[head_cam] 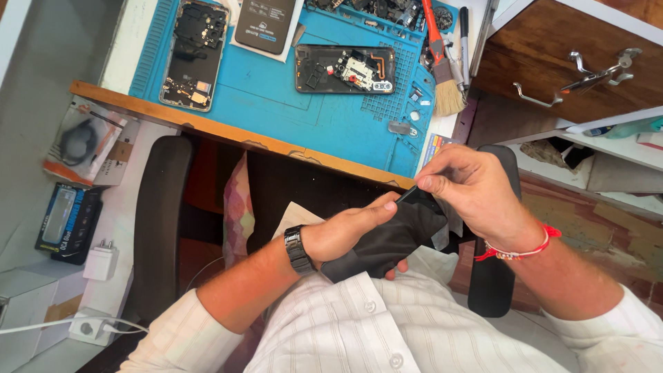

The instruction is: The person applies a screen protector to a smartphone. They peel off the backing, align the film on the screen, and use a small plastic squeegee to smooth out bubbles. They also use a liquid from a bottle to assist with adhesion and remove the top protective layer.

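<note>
**Both hands on a dark phone held over the lap**

We hold a flat black rectangular smartphone [390,238] above our lap, below the near edge of the workbench. Our left hand [345,231], with a dark metal wristwatch [298,250] on its wrist, grips the phone from the left side: the thumb lies along the upper edge and the fingers wrap under the body, one fingertip showing beneath its lower edge. Our right hand [469,186], with a red thread bracelet [521,250] on its wrist, is closed in a pinch at the phone's upper right corner, thumb and forefinger pressed together on the edge. Whether they pinch a film, a tool or only the phone itself we cannot tell. So the phone lies between the two hands, tilted, its lower left end in the left palm and its upper right end under the right fingertips.

Beyond the hands, a blue rubber repair mat [276,103] covers the wooden-edged bench. On it lie an opened phone body [193,55] standing lengthwise at the left, a second opened phone body [345,69] lying crosswise in the middle, and a wooden-handled bristle brush [445,79] at the right edge. A brown drawer with metal handles [573,59] stands to the right.
</note>
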